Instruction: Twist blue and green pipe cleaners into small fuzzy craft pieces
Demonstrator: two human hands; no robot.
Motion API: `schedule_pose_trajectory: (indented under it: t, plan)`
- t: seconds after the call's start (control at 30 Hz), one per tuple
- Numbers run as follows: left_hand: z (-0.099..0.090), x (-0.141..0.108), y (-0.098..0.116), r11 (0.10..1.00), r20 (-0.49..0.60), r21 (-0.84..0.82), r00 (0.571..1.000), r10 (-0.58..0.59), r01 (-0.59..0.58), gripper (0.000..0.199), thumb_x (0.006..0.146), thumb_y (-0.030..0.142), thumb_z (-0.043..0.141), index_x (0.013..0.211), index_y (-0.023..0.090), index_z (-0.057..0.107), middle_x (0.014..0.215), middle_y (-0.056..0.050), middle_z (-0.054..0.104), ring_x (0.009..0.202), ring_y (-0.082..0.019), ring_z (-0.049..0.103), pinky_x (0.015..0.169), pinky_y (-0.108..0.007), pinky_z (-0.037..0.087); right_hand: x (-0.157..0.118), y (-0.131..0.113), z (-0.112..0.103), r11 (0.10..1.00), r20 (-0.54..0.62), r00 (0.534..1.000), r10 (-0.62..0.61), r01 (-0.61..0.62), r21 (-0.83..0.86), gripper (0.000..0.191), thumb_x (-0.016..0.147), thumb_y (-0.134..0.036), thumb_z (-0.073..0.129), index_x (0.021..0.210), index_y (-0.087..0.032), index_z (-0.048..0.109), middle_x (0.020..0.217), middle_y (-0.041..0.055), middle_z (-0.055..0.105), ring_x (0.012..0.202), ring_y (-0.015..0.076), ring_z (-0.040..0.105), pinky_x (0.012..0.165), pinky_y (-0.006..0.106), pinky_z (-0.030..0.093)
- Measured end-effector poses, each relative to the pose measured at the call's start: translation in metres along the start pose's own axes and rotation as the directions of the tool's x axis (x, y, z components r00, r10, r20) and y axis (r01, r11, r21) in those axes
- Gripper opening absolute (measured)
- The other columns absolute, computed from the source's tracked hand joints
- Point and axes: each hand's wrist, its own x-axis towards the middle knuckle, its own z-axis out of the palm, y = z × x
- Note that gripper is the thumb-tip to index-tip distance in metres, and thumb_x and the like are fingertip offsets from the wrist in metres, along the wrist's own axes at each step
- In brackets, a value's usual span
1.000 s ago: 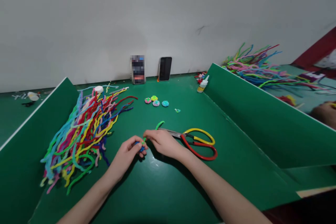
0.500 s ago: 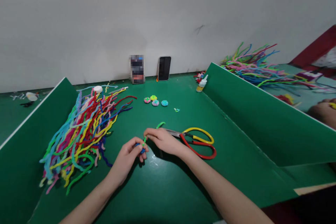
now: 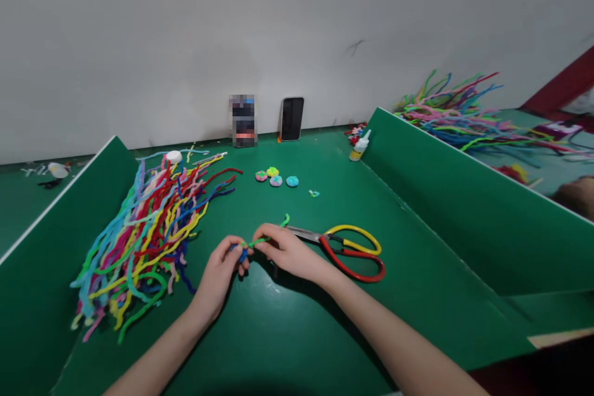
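Observation:
Between the fingers of my left hand (image 3: 224, 265) is a small blue pipe-cleaner piece (image 3: 239, 252), partly covered by the fingertips. A green pipe cleaner (image 3: 260, 241) runs from it to my right hand (image 3: 285, 252), whose thumb and fingers pinch it; its curled free end sticks up beyond the knuckles. Scissors (image 3: 334, 244) with one yellow and one red handle lie just right of that hand, their blade tips hidden behind it. Past the hands sit several small round pipe-cleaner pieces (image 3: 276, 180) in pink, yellow, lilac and blue, with tiny green scraps (image 3: 314, 193) nearby.
A heap of coloured pipe cleaners (image 3: 153, 229) covers the left side, with a white round lid (image 3: 174, 157) behind. Two phones lean on the wall, one dark (image 3: 292, 119). A glue bottle (image 3: 360, 146) stands by the right green divider (image 3: 445, 204). More pipe cleaners (image 3: 459, 117) lie beyond it.
My left hand has shifted slightly up and left with the blue piece. The green pipe cleaner, upright between the hands before, now stretches sideways from it to my right fingers.

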Motion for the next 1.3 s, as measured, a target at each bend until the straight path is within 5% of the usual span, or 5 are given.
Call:
schedule_pose_trajectory:
  t: [0.33, 0.8, 1.1, 1.3]
  plan:
    - [0.000, 0.000, 0.001, 0.999, -0.005, 0.030, 1.000, -0.020, 0.021, 0.019, 0.067, 0.035, 0.049, 0.071, 0.017, 0.043, 0.054, 0.007, 0.046, 0.042, -0.005, 0.037, 0.041, -0.017, 0.029, -0.003, -0.007, 0.002, 0.998, 0.005, 0.999, -0.047, 0.047, -0.036, 0.013, 0.078, -0.013, 0.042, 0.074, -0.015, 0.054, 0.071, 0.0009, 0.055, 0.067, 0.0104, 0.049, 0.064, 0.020, 0.037]
    - [-0.010, 0.003, 0.007, 0.953, 0.345, 0.297, 0.923, -0.171, 0.066, 0.013, 0.069, 0.027, 0.046, 0.067, 0.015, 0.045, 0.057, 0.004, 0.049, 0.039, -0.003, 0.037, 0.037, -0.016, 0.025, -0.006, -0.011, 0.007, 0.996, 0.023, 0.997, -0.073, 0.074, -0.057, 0.014, 0.077, -0.011, 0.044, 0.073, -0.015, 0.056, 0.070, 0.0018, 0.053, 0.069, 0.0113, 0.049, 0.066, 0.022, 0.038]
    - [-0.004, -0.005, 0.009, 0.965, 0.433, 0.102, 0.863, -0.261, 0.240, 0.019, 0.066, 0.032, 0.054, 0.068, 0.013, 0.048, 0.061, 0.001, 0.053, 0.039, -0.002, 0.038, 0.038, -0.016, 0.024, -0.004, -0.004, 0.007, 0.961, 0.003, 0.989, 0.147, -0.144, 0.236, 0.005, 0.073, -0.015, 0.047, 0.071, -0.018, 0.043, 0.062, -0.0056, 0.042, 0.056, 0.0077, 0.042, 0.054, 0.018, 0.033]
    - [-0.007, -0.005, 0.012, 0.948, 0.477, -0.033, 0.838, -0.265, 0.318, 0.023, 0.065, 0.033, 0.060, 0.070, 0.013, 0.049, 0.063, 0.000, 0.054, 0.042, -0.003, 0.041, 0.040, -0.016, 0.028, -0.002, 0.002, 0.006, 0.923, -0.004, 0.987, 0.159, -0.147, 0.357, 0.010, 0.071, -0.018, 0.047, 0.071, -0.019, 0.037, 0.063, -0.0063, 0.035, 0.057, 0.0072, 0.036, 0.053, 0.018, 0.030]
